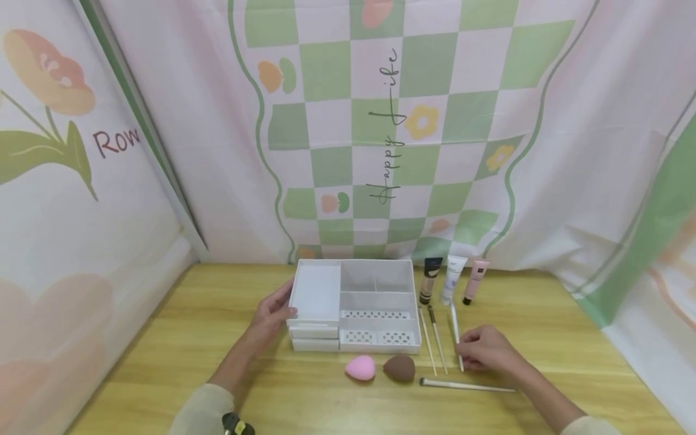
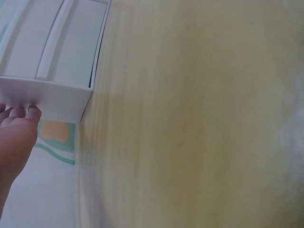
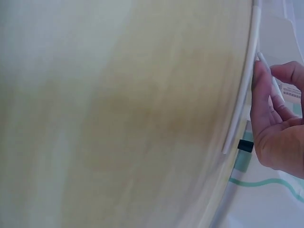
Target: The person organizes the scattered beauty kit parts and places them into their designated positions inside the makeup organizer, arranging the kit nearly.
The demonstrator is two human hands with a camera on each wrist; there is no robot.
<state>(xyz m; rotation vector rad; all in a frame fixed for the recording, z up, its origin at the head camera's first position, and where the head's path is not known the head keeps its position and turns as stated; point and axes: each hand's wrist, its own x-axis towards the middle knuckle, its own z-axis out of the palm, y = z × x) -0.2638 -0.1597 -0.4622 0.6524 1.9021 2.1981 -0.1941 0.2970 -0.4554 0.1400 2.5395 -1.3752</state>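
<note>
My left hand [image 1: 273,312] rests against the left wall of a white makeup organizer [image 1: 314,290], thumb over its top edge. In the left wrist view its fingertips touch the organizer's side [image 2: 61,102]. Right of the organizer, my right hand [image 1: 487,348] pinches the lower part of a white-handled makeup brush [image 1: 455,326] between thumb and fingers. The right wrist view shows the end of that brush [image 3: 262,59] between the fingertips. Two slimmer brushes, one with a dark tip [image 1: 438,341] and one paler [image 1: 427,342], lie beside it. Another brush [image 1: 467,385] lies crosswise near the hand.
A pink makeup sponge [image 1: 361,367] and a brown one [image 1: 399,368] sit before the organizer. Behind the brushes are three tubes: black-capped beige [image 1: 429,283], white [image 1: 452,279] and pink [image 1: 475,282]. A printed curtain [image 1: 337,121] hangs behind the wooden table [image 1: 217,314].
</note>
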